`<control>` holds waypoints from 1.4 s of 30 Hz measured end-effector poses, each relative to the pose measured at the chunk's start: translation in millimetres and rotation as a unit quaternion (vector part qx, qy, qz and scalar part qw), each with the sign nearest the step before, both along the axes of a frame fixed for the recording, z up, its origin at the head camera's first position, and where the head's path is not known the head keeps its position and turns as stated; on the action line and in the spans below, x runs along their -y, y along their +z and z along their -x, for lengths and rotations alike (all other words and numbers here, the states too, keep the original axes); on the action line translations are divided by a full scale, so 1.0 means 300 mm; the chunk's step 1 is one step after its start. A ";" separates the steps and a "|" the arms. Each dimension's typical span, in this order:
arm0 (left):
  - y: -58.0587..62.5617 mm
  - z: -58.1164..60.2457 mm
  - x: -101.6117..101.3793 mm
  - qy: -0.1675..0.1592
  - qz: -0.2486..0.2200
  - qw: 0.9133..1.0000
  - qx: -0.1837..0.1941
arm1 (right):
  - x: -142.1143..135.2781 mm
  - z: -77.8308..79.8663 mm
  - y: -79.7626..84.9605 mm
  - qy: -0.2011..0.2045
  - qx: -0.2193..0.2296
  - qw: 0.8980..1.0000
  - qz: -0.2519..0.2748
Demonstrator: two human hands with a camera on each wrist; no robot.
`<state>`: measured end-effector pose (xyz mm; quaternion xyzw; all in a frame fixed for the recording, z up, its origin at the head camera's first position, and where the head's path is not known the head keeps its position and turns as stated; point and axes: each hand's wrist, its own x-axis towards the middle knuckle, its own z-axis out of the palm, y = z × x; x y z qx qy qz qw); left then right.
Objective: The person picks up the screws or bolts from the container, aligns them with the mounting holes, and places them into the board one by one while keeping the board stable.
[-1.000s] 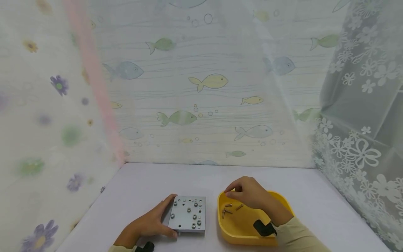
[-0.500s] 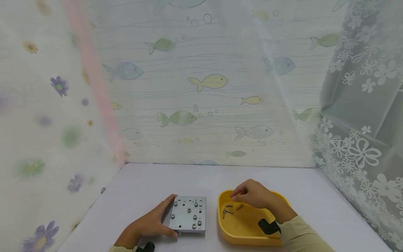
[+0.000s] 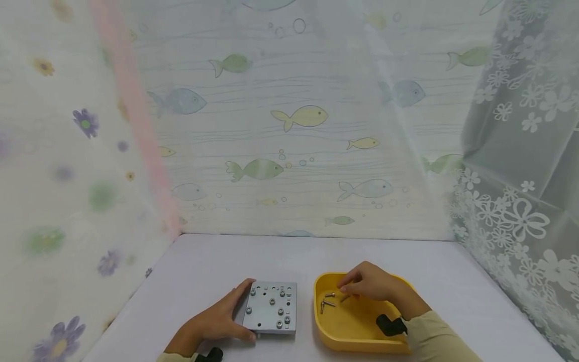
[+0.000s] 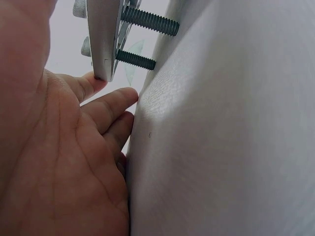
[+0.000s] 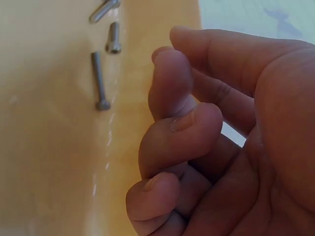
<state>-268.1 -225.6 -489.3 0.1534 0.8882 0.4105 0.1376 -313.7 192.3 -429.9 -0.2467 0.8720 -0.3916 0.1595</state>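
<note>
My left hand (image 3: 219,314) holds a square silver metal plate (image 3: 264,317) by its left side, thumb at the near corner and index finger at the far one. Several socket-head screws (image 3: 272,301) stand in the plate among bare holes. Their threaded shanks (image 4: 150,20) stick out of its underside in the left wrist view. My right hand (image 3: 368,281) is over a yellow tray (image 3: 348,346), its fingers loosely curled. No object shows between thumb and index finger. Loose screws (image 5: 100,81) lie in the tray near the fingertips; one (image 3: 345,297) is partly covered by them.
The white tabletop (image 3: 253,256) carries both plate and tray, with a gap between them. Behind it hangs a fish-print curtain (image 3: 298,166). Flowered sheets (image 3: 520,221) close off both sides.
Over the last second my right hand has moved right and down, from the tray's far left rim toward the loose screws. My left hand and the plate stay where they were.
</note>
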 end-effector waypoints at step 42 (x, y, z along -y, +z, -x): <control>-0.014 0.006 0.008 0.000 0.009 1.000 0.000 | -0.023 -0.028 -0.050 -0.110 -0.044 0.985 -0.123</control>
